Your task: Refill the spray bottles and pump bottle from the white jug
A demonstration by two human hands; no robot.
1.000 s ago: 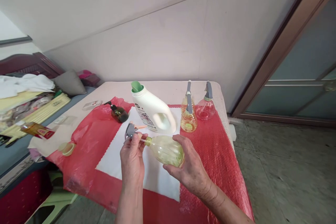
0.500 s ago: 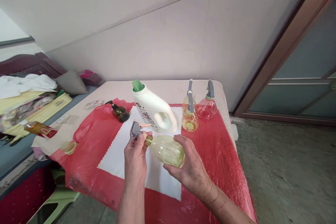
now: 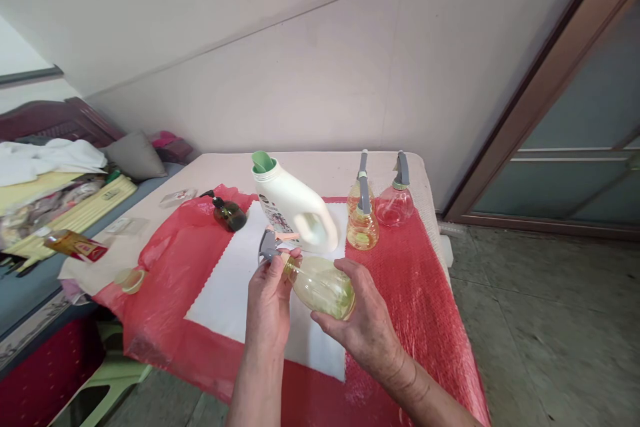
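My right hand [image 3: 361,323] cradles a clear yellowish spray bottle [image 3: 321,285], tilted with its neck pointing up and left. At that neck my left hand [image 3: 271,297] is closed on the grey spray head [image 3: 269,246] with its pale orange trigger, which meets the bottle's mouth. Both are held above a white cloth [image 3: 235,290] lying on a red plastic sheet [image 3: 400,280].
Behind my hands lie a white detergent jug [image 3: 295,207] with a green spout, a small dark pump bottle [image 3: 227,213], two yellow spray bottles [image 3: 362,223] and a pink one [image 3: 395,203]. A cluttered bed [image 3: 55,193] sits at left, a sliding door [image 3: 575,147] at right.
My left hand has brought the spray head rightward onto the bottle's neck, closing the gap. The bottle in my right hand has barely shifted.
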